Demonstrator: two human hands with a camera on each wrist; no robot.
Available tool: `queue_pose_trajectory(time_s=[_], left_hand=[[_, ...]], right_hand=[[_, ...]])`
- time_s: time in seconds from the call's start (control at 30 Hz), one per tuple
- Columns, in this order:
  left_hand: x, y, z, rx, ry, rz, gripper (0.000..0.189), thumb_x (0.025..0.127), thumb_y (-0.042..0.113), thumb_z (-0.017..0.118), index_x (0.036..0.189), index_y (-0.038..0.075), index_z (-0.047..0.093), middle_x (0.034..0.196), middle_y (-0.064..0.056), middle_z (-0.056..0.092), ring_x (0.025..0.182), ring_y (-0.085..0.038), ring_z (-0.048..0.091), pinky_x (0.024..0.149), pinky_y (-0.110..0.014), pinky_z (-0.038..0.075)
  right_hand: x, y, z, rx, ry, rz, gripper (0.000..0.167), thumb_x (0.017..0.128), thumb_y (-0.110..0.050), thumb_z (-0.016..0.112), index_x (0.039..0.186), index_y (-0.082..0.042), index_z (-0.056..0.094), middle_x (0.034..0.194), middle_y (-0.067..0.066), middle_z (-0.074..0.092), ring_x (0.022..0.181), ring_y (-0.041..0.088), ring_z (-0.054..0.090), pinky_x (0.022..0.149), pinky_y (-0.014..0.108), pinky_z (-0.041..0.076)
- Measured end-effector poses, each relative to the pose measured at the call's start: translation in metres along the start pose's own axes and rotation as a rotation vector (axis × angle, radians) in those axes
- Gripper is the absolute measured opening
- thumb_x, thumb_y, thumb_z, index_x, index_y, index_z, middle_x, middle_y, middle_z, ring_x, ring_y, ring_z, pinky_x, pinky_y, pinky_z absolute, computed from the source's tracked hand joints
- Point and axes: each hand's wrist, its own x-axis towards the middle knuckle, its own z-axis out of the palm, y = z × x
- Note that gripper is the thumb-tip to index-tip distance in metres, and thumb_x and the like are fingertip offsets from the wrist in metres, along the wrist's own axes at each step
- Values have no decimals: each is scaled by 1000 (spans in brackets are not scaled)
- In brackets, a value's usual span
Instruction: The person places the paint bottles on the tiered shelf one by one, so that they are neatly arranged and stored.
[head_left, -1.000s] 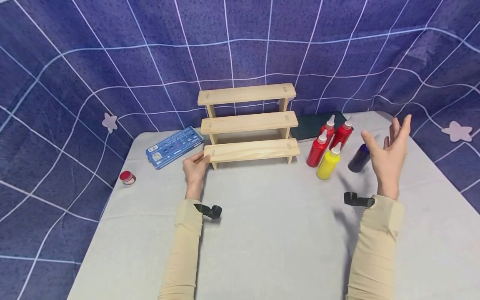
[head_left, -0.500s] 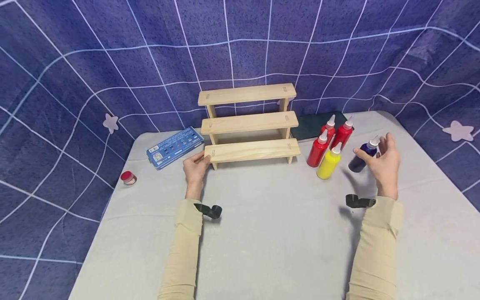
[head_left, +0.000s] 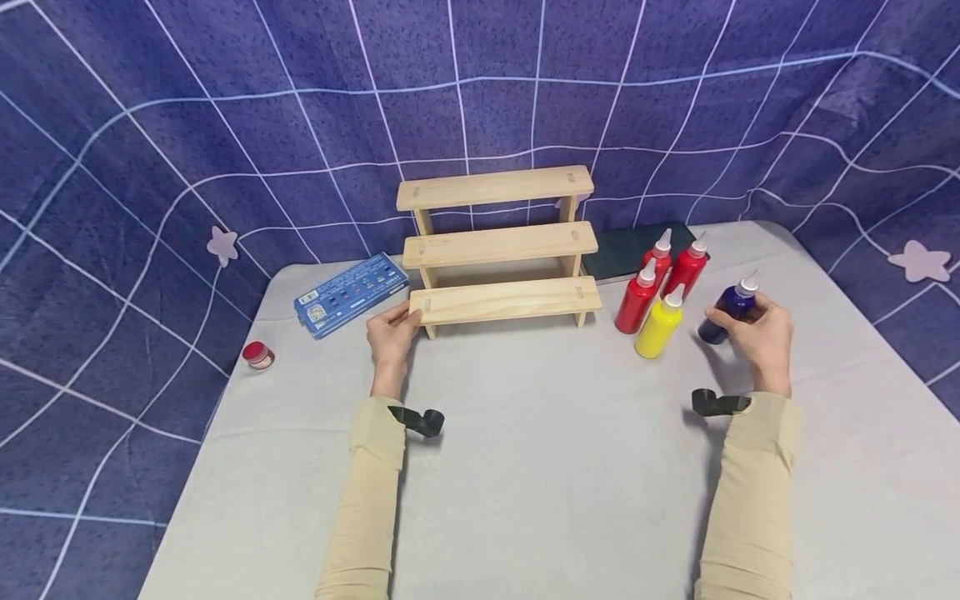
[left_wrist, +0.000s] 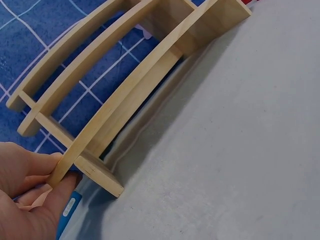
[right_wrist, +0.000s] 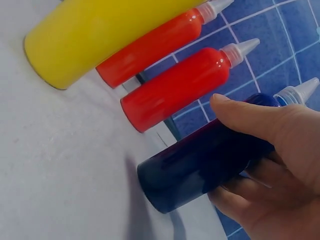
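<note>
My left hand [head_left: 390, 337] pinches the left end of the lowest step of a three-tier wooden display shelf [head_left: 506, 300]. In the left wrist view, thumb and fingers [left_wrist: 32, 162] lie on opposite faces of that board. At the right, my right hand [head_left: 763, 342] holds a dark blue squeeze bottle [head_left: 729, 307] with a clear nozzle cap. The right wrist view has the thumb [right_wrist: 245, 117] on one side of the bottle and curled fingers on the other. The bottle is upright; whether its base touches the table cannot be told.
Left of the blue bottle stand a yellow bottle [head_left: 658, 329] and several red bottles [head_left: 635, 304]. A dark green flat item [head_left: 618, 254] lies behind them. A blue box [head_left: 351, 293] and a small red-lidded jar [head_left: 258, 355] are on the left. A patterned blue curtain [head_left: 495, 108] hangs behind.
My right hand has come down and left from beside the blue bottle and closed round it. The left hand has stayed on the shelf.
</note>
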Motion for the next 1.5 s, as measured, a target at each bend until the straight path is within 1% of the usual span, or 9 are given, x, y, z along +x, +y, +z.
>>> queue_pose_trajectory(time_s=[0.13, 0.27, 0.47, 0.63, 0.87, 1.1, 1.2, 1.33, 1.5], left_hand=[[0, 0, -1, -6, 1, -8, 37, 88, -1, 67, 124, -7, 62, 119, -25, 65, 100, -21, 66, 81, -19, 59], [-1, 1, -2, 0, 1, -11, 36, 89, 0, 67, 124, -6, 62, 119, -24, 66, 102, -23, 66, 84, -23, 59], [0, 2, -3, -6, -1, -5, 37, 89, 0, 67, 125, -7, 61, 119, -24, 65, 107, -27, 65, 88, -28, 59], [0, 2, -4, -13, 1, 5, 37, 89, 0, 67, 124, -7, 62, 118, -24, 66, 105, -26, 65, 88, -27, 59], [1, 2, -4, -14, 1, 0, 36, 88, 0, 67, 124, -6, 62, 118, -24, 66, 103, -24, 66, 87, -28, 59], [4, 1, -4, -9, 0, -20, 36, 89, 2, 69, 124, -4, 64, 119, -22, 66, 101, -22, 67, 89, -29, 59], [4, 0, -3, -10, 4, -21, 36, 89, 3, 69, 124, -3, 64, 118, -22, 66, 98, -19, 67, 87, -27, 59], [3, 0, -3, -22, 3, -21, 36, 88, 2, 69, 123, -4, 64, 117, -22, 67, 98, -20, 67, 85, -25, 59], [1, -1, -3, -39, 2, -15, 36, 88, 0, 69, 123, -5, 64, 117, -24, 66, 97, -19, 67, 86, -25, 59]], right_hand=[[1, -1, 1, -36, -1, 20, 41, 80, -22, 81, 110, 0, 63, 61, -35, 50, 65, -8, 52, 64, 11, 41], [0, -2, 1, -63, -5, 35, 51, 79, -26, 82, 117, 2, 63, 60, -37, 47, 66, -7, 52, 64, 11, 41], [0, -8, 0, -63, -11, 24, 56, 77, -31, 83, 119, 2, 64, 59, -37, 48, 63, -7, 52, 56, 10, 42], [-1, -17, -2, -36, -19, 37, 50, 76, -29, 85, 113, -2, 64, 57, -35, 52, 59, -8, 52, 52, 11, 43], [-1, -29, -6, 64, -41, 58, 32, 76, -23, 85, 100, -17, 66, 62, -32, 58, 64, -10, 56, 59, 6, 44], [-6, -52, -13, 28, -35, 58, 40, 74, -31, 86, 105, -18, 65, 63, -35, 57, 67, -10, 55, 60, 9, 43], [-8, -63, -15, 45, -21, 41, 36, 73, -29, 87, 102, -22, 66, 64, -34, 58, 67, -10, 56, 60, 9, 43], [-9, -76, -17, 96, 12, -15, 25, 72, -22, 88, 89, -28, 70, 64, -30, 62, 65, -9, 57, 58, 10, 42], [-9, -91, -18, 110, 19, -64, 22, 71, -21, 89, 86, -26, 73, 65, -26, 64, 63, -5, 55, 53, 15, 38]])
